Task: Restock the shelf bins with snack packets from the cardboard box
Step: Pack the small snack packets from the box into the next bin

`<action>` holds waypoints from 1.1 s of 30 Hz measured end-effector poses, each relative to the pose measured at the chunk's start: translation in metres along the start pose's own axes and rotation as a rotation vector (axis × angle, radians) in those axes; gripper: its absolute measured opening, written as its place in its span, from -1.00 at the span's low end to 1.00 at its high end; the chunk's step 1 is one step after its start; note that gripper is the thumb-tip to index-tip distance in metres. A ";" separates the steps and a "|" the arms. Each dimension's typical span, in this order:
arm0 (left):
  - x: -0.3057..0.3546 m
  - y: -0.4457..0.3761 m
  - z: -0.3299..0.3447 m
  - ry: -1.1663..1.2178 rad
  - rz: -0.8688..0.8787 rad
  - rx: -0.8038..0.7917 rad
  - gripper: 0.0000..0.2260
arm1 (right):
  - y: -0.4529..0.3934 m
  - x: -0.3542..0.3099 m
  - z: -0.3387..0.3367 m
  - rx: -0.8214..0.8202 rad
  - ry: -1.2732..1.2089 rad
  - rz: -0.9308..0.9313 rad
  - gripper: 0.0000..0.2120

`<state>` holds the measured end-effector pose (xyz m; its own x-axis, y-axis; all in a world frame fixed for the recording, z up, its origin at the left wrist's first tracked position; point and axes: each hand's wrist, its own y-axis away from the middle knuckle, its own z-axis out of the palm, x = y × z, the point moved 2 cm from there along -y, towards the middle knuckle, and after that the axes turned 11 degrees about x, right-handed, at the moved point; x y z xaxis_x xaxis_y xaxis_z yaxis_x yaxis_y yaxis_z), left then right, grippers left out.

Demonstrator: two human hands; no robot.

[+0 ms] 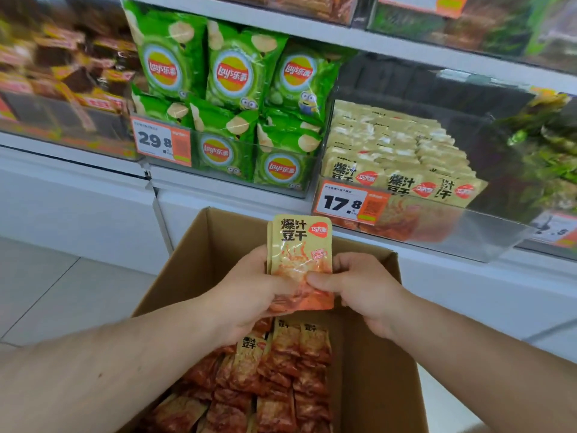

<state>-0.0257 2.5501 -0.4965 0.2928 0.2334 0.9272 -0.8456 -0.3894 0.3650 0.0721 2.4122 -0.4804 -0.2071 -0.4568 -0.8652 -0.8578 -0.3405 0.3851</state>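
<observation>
Glossy plastic-film snack packets (299, 260), a matt brown cardboard box (374, 354), and a clear, seemingly acrylic shelf bin (468, 232).

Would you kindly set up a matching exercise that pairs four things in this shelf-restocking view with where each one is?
Things:
1. small stack of beige packets
2. green crisp bags
3. loose packets
4. price tag reading 17.8

Places:
A. on the front of the clear bin of beige packets
B. inside the cardboard box
C. gripped between the left hand and the right hand
D. in the bin with the 29.8 tag

Pairs: 1-C, 2-D, 3-B, 4-A
</observation>
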 end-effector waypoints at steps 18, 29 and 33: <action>0.054 0.003 0.048 -0.386 0.334 -0.036 -0.51 | 0.014 -0.047 -0.066 -0.007 -0.070 -0.335 -0.81; 0.101 -0.026 0.122 -0.533 0.677 0.040 -0.59 | 0.012 -0.073 -0.149 0.213 -0.171 -0.525 -0.78; 0.105 -0.035 0.132 -0.861 1.063 0.260 -0.51 | 0.009 -0.079 -0.196 0.395 -0.290 -0.650 -0.75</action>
<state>0.0933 2.4708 -0.4009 -0.1709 -0.8543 0.4908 -0.7550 -0.2065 -0.6223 0.1729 2.2839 -0.3454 0.3222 -0.0178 -0.9465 -0.9400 -0.1248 -0.3177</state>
